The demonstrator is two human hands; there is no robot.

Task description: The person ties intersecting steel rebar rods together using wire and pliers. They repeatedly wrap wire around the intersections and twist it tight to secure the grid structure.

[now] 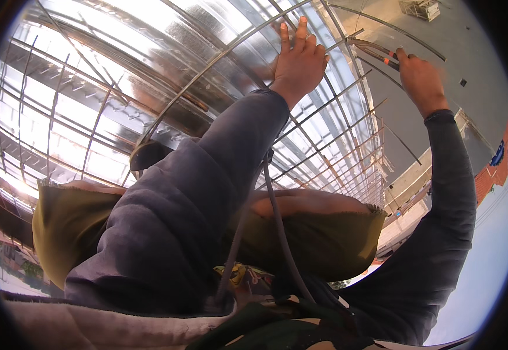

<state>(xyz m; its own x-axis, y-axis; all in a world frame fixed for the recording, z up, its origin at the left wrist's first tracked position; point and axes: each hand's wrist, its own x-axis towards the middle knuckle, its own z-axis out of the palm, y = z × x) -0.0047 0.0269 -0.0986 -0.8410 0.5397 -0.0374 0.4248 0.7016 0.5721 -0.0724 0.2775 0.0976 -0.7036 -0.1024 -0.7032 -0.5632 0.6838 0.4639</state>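
Observation:
My right hand, at the upper right, grips the dark, orange-marked handles of metal pincers. Their jaws are at a steel reinforcing bar near the outer edge of the rebar grid, by a short bar end. Whether wire is between the jaws is too small to tell. My left hand lies to the left of the pincers, over the rebar grid, fingers spread and pointing away from me. It appears to rest on the bars or the shiny corrugated metal decking beneath them; nothing is seen in its grasp.
The rebar mesh spans the decking on the left and below my hands. Loose bar ends stick out beyond the edge at right. A grey surface lies farther down, with a crate-like object. A cord hangs before my body.

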